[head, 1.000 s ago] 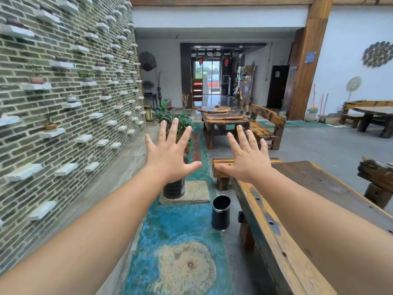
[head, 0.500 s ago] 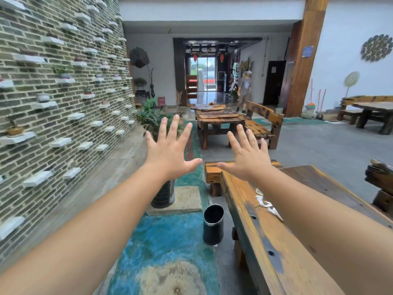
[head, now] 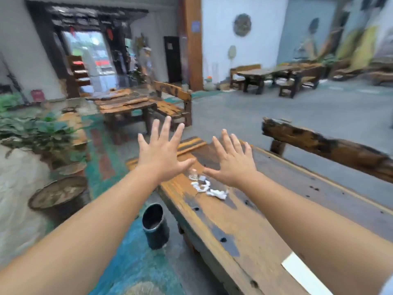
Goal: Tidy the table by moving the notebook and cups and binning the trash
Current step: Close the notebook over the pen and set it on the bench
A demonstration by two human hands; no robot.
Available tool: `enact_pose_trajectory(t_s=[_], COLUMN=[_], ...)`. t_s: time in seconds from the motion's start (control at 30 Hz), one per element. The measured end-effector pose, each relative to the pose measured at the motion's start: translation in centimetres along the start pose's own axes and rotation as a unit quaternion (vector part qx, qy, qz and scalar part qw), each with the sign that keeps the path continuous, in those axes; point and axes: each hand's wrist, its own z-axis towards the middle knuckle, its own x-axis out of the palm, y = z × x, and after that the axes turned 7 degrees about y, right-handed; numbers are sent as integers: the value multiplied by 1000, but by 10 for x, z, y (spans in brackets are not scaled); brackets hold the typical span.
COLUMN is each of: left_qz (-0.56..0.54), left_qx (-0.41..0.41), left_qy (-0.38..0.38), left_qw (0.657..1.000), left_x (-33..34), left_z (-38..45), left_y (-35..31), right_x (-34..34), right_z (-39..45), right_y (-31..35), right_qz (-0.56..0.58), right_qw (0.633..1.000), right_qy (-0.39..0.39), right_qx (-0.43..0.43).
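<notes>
The whole view is smeared by motion blur, worst toward the far room at twelve and one o'clock. On the tabletop [head: 244, 226], the crumpled white trash [head: 214, 193] merges into one soft clump; a small clear cup [head: 194, 174] and a grey lump [head: 202, 179] beside it are too blurred to identify. At five o'clock a white sheet [head: 302, 273] is cut off by the right forearm and the bottom edge. Both forearms run out of frame. The standing person [head: 146, 60] at eleven o'clock is indistinct.
</notes>
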Motion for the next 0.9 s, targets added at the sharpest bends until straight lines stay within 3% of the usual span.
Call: enact_pose_trajectory(t_s=[0.23,0.53,0.73,0.9], left_qz=[-65,-118,-111,-94], left_qx=[191,394,469,500], left_qy=[44,157,204,226], left_qw=[979,898,852,831], left_x=[85,162,183,195], left_z=[52,7,-43,-81], left_y=[-84,-207,-259,-290], right_x=[64,131,148,158], right_z=[-60,-215,-298,-346], right_y=[-63,-89,-85,-94], right_qz=[11,21,38,65], right_qw=[975,878,815,793], right_qy=[64,163,190,214], right_qx=[214,449,547,566])
